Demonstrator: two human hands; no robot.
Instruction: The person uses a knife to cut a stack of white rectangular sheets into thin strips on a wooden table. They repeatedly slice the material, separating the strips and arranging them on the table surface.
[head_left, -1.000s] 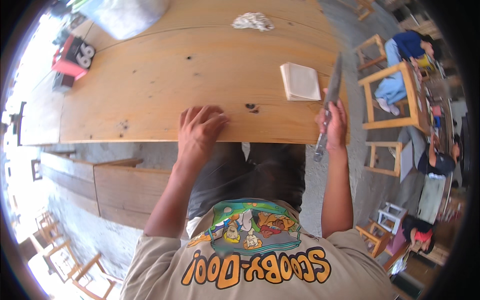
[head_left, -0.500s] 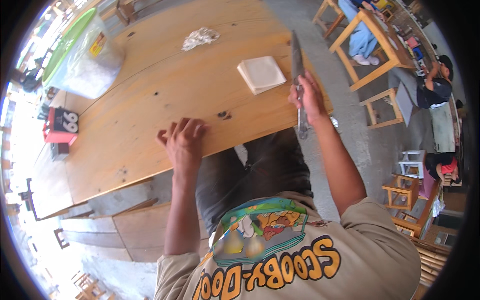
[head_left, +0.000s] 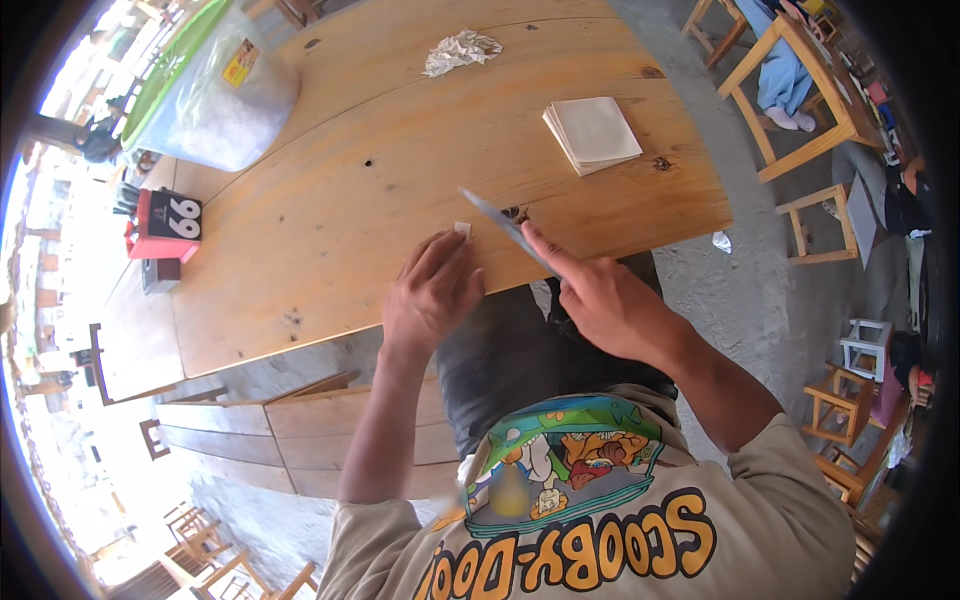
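Note:
My right hand (head_left: 610, 305) grips a long knife (head_left: 513, 231), index finger stretched along it, with the blade pointing up and left over the table. Its handle is hidden in my palm. Close to the blade tip, my left hand (head_left: 428, 300) rests near the front table edge, fingers bent and close together. A small white piece (head_left: 463, 229), perhaps paper, sticks out at its fingertips. To the right lies a stack of cream square sheets (head_left: 595, 130). Farther back is a heap of crumpled white scraps (head_left: 463, 52).
The wooden table (head_left: 330, 220) bears a clear tub (head_left: 225, 120) with a green rim and a red-and-black holder (head_left: 165, 226) at left. A wooden bench (head_left: 330, 440) stands below its front edge. Wooden stools (head_left: 815, 220) and people are off to the right.
My right hand has brought the knife down and left, from upright beside the stack to slanting near my left hand. A small white piece now shows at my left fingertips. The view has shifted.

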